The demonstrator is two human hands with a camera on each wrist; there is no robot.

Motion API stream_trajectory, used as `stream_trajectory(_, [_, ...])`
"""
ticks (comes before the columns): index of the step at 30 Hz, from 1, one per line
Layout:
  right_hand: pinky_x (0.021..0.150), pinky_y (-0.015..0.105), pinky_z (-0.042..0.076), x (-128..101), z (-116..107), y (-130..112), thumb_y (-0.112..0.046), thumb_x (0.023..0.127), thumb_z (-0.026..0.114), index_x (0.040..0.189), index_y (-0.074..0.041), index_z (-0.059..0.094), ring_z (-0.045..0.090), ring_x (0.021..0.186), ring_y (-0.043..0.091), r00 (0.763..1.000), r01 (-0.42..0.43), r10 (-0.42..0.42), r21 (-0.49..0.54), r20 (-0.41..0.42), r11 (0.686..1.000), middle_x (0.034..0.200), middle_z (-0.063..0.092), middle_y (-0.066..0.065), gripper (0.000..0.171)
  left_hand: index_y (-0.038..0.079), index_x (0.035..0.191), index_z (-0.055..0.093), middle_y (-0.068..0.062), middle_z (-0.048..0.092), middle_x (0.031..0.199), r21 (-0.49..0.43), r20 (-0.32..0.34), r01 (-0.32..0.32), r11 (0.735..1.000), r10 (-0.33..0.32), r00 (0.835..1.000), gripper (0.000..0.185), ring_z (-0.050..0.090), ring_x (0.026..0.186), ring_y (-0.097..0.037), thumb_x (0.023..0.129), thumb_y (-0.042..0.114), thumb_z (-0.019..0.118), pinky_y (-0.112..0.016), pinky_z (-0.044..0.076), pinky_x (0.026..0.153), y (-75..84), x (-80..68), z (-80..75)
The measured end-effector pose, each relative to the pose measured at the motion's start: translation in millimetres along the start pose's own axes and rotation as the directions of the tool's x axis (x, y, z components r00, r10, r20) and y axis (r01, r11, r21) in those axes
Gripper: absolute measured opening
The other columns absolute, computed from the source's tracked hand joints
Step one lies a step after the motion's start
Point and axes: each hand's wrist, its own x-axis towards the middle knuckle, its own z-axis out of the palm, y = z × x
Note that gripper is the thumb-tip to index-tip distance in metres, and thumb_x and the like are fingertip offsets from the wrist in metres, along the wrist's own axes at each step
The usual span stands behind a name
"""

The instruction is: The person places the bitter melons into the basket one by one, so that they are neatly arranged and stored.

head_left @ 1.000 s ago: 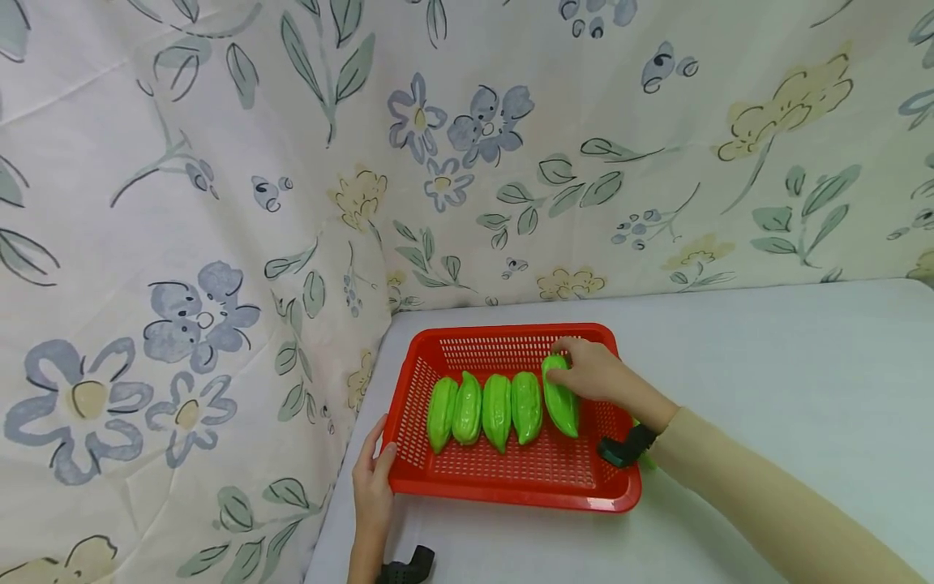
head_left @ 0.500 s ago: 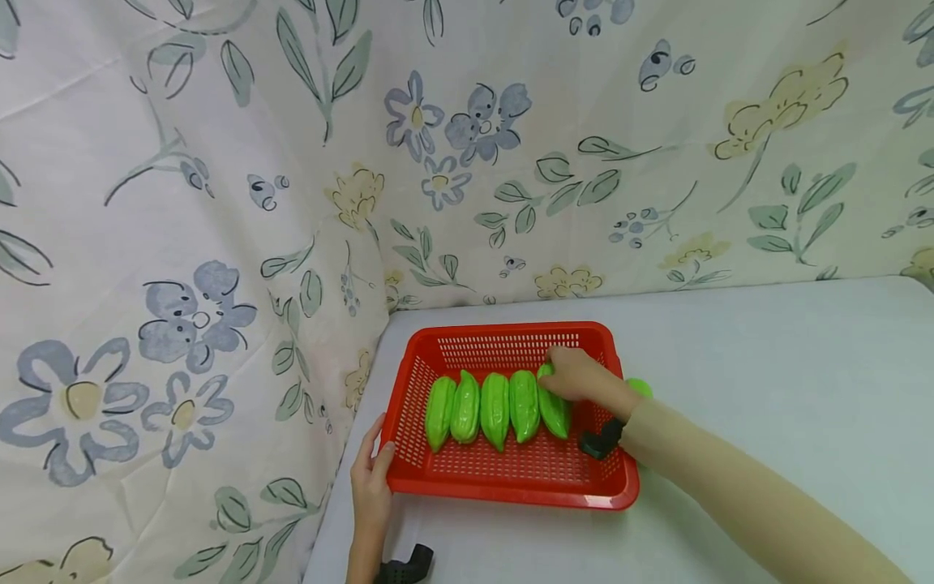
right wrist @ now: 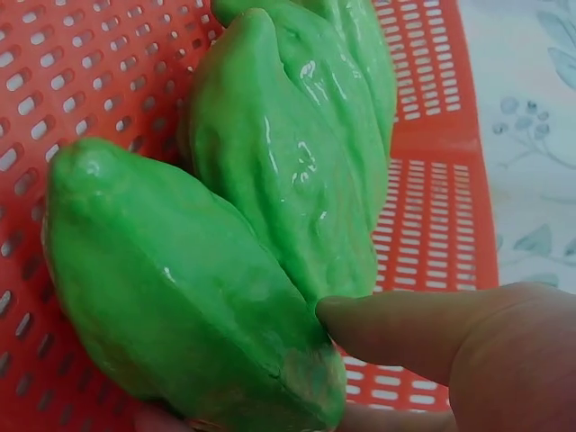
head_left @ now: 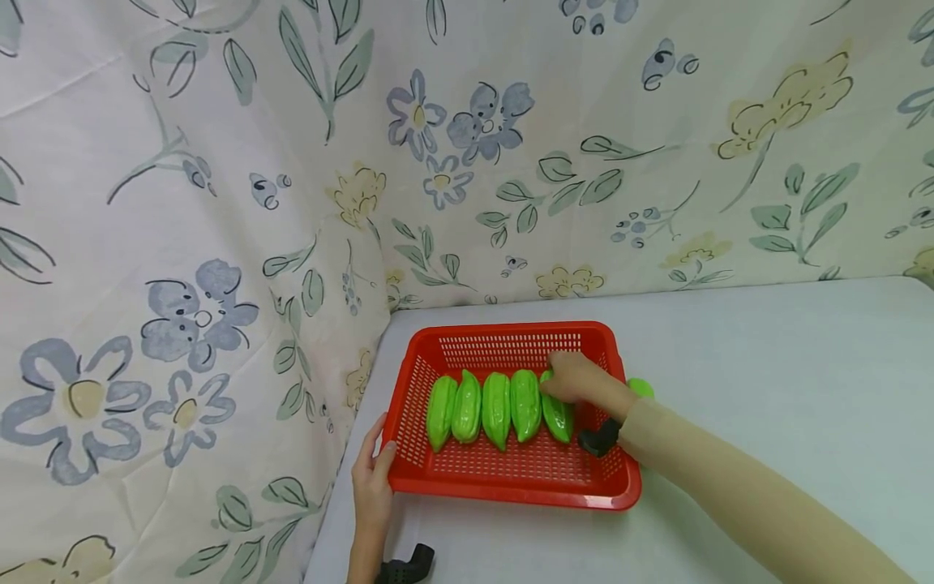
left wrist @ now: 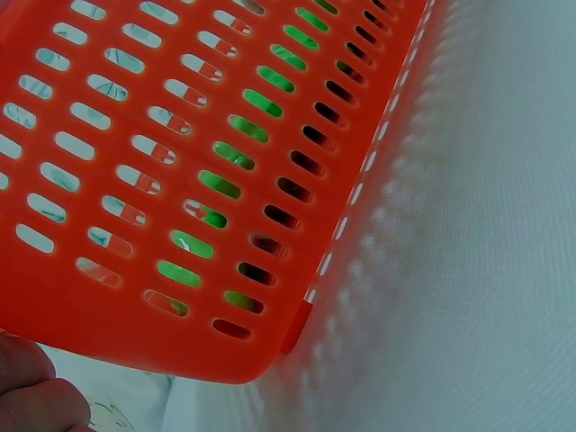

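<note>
A red perforated plastic basket (head_left: 511,493) sits on the table, holding a row of glossy green ridged fruits (head_left: 497,410). My left hand (head_left: 372,491) grips the basket's left rim, thumb over the edge; its fingers (left wrist: 40,396) show at the corner of the left wrist view. Inside the basket, my right hand (head_left: 580,380) holds the far end of the rightmost green ridged fruit (right wrist: 180,279). In the right wrist view the thumb lies against one side of that fruit and other fingers are mostly hidden beneath. The fruit lies right beside its neighbour (right wrist: 279,153).
Just outside the basket's right wall, a bright green thing (head_left: 640,388) shows partly behind the forearm. The pale table (head_left: 773,389) extends to the right. A floral cloth (head_left: 554,211) hangs behind and along the left side.
My right hand has lowered the fruit and brought it slightly left, close against the row. The left hand and the basket have stayed in place.
</note>
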Motion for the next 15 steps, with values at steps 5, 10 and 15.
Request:
stream_trajectory(5, [0.057, 0.028, 0.053, -0.7, 0.4, 1.4, -0.02, 0.093, 0.07, 0.134, 0.009, 0.056, 0.063, 0.077, 0.021, 1.0, 0.012, -0.012, -0.007, -0.012, 1.0, 0.103, 0.065, 0.016, 0.052, 0.015, 0.155, 0.049, -0.017, 0.06, 0.147, -0.002, -0.007, 0.005, 1.0, -0.005, 1.0, 0.047, 0.077, 0.085, -0.026, 0.108, 0.011, 0.045, -0.026, 0.063, 0.071, -0.4, -0.1, 0.6])
stream_trajectory(10, [0.053, 0.028, 0.054, -3.2, -2.1, -1.4, -0.023, 0.095, 0.07, 0.138, 0.008, 0.054, 0.064, 0.068, 0.019, 1.0, -0.008, 0.009, 0.005, -0.027, 1.0, 0.099, 0.065, 0.015, 0.056, 0.016, 0.156, 0.049, -0.017, 0.06, 0.147, 0.0, -0.006, 0.006, 1.0, -0.006, 1.0, 0.048, 0.076, 0.084, -0.028, 0.108, 0.012, 0.045, -0.027, 0.064, 0.071, -1.4, 0.4, 0.4])
stream_trajectory(15, [0.058, 0.03, 0.054, -4.9, -5.9, -3.5, -0.026, 0.097, 0.07, 0.134, 0.006, 0.057, 0.065, 0.07, 0.02, 0.999, -0.011, 0.011, 0.001, -0.044, 1.0, 0.103, 0.066, 0.016, 0.05, 0.016, 0.156, 0.049, -0.016, 0.06, 0.147, 0.002, -0.002, 0.013, 1.0, -0.013, 1.0, 0.048, 0.076, 0.083, -0.03, 0.108, 0.012, 0.045, -0.026, 0.063, 0.071, -1.8, 0.2, -0.6])
